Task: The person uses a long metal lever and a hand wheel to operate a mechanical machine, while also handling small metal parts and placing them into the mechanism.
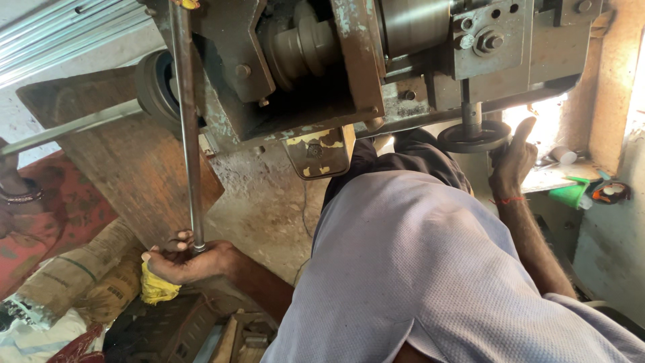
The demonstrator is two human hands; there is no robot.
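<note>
My left hand (185,259) is closed around the lower end of a long steel rod (187,134) that runs up to the machine. A crumpled yellow cloth (156,288) is tucked under the same hand. My right hand (514,161) rests against the rim of a small black handwheel (474,136) beneath the machine, thumb up and fingers curled on its edge. A red thread circles that wrist. My grey shirt (430,282) fills the lower right.
A heavy worn metal machine (349,60) with a pulley and bolts hangs overhead. A wooden board (127,161) leans at left, with sacks (80,275) below. A green plastic object (570,193) lies on a ledge at right. Another person's bangled arm (13,191) shows at the left edge.
</note>
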